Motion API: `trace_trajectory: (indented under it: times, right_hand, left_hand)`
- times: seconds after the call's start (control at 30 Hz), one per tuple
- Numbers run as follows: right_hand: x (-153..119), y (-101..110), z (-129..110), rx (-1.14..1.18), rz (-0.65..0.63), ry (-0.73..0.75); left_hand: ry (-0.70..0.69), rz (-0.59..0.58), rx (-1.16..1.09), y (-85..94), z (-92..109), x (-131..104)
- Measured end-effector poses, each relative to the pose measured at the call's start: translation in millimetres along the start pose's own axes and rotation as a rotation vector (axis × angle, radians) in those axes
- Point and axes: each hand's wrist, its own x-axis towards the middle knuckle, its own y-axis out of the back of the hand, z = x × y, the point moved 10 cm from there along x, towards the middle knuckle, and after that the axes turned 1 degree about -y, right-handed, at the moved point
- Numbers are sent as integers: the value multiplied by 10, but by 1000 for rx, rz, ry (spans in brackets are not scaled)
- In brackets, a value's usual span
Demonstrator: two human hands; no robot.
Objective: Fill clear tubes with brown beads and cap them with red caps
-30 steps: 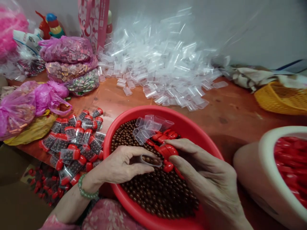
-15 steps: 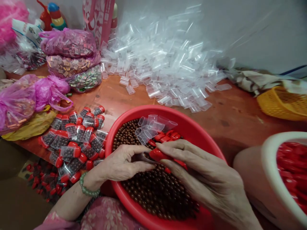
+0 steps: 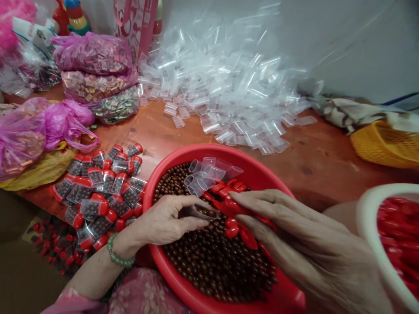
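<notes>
My left hand (image 3: 166, 220) pinches a clear plastic tube (image 3: 202, 212) between thumb and fingers. Its mouth faces right, and brown balls show inside. To the right, my right hand (image 3: 301, 240) has its fingertips and thumb around a red cap (image 3: 229, 206), apart from the tube; the fingers partly hide it. Both hands are over a red basin (image 3: 262, 163) holding many small brown balls (image 3: 216, 261). More loose red caps (image 3: 247, 237) lie on the balls under my right hand. Several clear tubes (image 3: 204, 174) rest at the basin's far side.
Filled, red-capped tubes (image 3: 98, 192) lie left of the basin. A large heap of clear tubes (image 3: 225, 91) stands at the back. Pink bags (image 3: 94, 56) sit at the back left. On the right are a white bucket (image 3: 366, 205) of red caps and a yellow basket (image 3: 382, 144).
My right hand has moved right, away from the tube's mouth, taking the red cap with it. More of the tube's opening shows. My left hand has barely moved.
</notes>
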Motion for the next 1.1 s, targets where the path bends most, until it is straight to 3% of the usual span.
trace_trajectory:
  times: [0.2,0.53,0.67,0.77,0.97,1.1]
  right_hand:
    - [57,-164,-58,30,56,5]
    - [21,-263,16,-22,9,23]
    - [61,-327,89,43,-21,-14]
    - [78,-356,109,15,-33,-11]
    - [-34,-608,71,-261,-158,99]
    - [-34,-650,37,-395,-86,173]
  left_hand:
    - [-27,-40,-82,-45,-24,-2]
    - [-15,-4,89,3,-39,-17]
    - [67,-14,57,-18,-127,-14]
    - [149,-36,-60,-50,-201,-22]
    - [124,-31,-401,-39,-197,16]
    - [128,-58,-553,-66,-215,31]
